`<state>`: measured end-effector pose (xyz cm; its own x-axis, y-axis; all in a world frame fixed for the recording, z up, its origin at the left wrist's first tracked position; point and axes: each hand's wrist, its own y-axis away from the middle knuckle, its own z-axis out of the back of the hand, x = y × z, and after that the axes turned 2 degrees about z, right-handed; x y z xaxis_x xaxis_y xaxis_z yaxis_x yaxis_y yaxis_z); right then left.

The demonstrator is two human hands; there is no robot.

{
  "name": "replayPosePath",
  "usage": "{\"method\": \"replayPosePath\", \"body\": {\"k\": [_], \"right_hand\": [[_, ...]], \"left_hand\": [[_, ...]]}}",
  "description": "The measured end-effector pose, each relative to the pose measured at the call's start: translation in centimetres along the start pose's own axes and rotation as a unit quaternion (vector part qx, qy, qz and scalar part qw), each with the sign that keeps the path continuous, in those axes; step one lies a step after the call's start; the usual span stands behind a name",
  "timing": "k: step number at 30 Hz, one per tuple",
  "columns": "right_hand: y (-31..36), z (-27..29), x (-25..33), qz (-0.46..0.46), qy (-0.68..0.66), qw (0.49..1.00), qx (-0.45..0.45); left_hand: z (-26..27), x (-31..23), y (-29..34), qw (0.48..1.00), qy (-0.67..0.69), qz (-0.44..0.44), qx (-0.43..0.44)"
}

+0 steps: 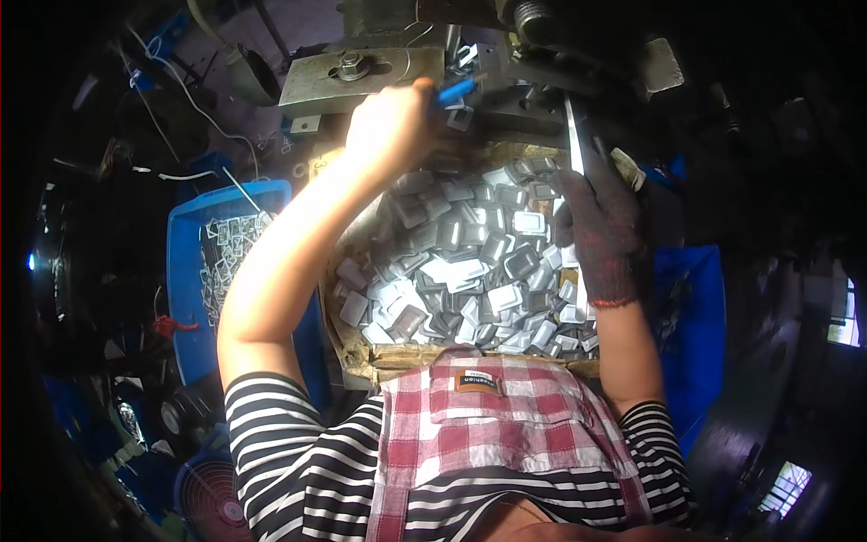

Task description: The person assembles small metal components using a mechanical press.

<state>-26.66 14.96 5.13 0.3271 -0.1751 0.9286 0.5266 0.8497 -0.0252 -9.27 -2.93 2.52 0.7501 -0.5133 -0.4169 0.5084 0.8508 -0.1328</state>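
Observation:
My bare left hand (390,128) is closed around a slim blue tool (457,91), whose tip points right into the machine's working area; its exact kind does not show. A dark knit work glove with red at the cuff covers my right hand (603,221), which grips a long, narrow metal strip (575,135). The strip's far end reaches the press-like machine (542,113), and its near part runs down beside the glove. Between my forearms, a cardboard box (411,359) holds many small, flat, rounded metal pieces (470,230).
To the left stands a blue bin (177,262) with small metal frames inside. Another blue bin (709,307) sits right of my right forearm. A bolted steel plate (312,81) lies beyond my left hand. A round fan (209,492) is at the lower left.

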Motion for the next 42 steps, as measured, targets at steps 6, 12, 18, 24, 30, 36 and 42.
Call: {"method": "replayPosePath", "body": {"k": [6, 12, 18, 24, 30, 36, 42], "right_hand": [[-2.6, -1.1, -2.8, 0.116, 0.1, 0.988, 0.013], [-2.4, -0.8, -3.8, 0.138, 0.158, 0.977, -0.024], [1.6, 1.8, -0.7, -0.029, 0.052, 0.998, -0.007], [5.8, 2.1, -1.3, 0.01, 0.081, 0.997, 0.008], [7.4, 2.3, -1.1, -0.069, 0.045, 0.996, 0.035], [8.0, 0.8, -1.3, -0.129, -0.032, 0.981, 0.139], [8.3, -0.2, -1.0, -0.161, -0.055, 0.955, 0.244]], "left_hand": [[-3.0, 2.2, 2.9, 0.99, 0.028, -0.135, 0.014], [-2.9, 2.5, 3.4, 0.991, 0.07, -0.1, 0.055], [-2.8, 3.7, 4.2, 0.995, 0.097, 0.036, 0.012], [-3.3, 2.6, 3.7, 0.992, 0.036, -0.097, 0.068], [-2.4, 2.7, 5.4, 0.993, 0.023, -0.082, 0.078], [-2.4, 6.0, 9.2, 0.917, 0.307, 0.245, 0.073], [-3.2, 5.3, 11.0, 0.777, 0.573, 0.253, 0.061]]}}
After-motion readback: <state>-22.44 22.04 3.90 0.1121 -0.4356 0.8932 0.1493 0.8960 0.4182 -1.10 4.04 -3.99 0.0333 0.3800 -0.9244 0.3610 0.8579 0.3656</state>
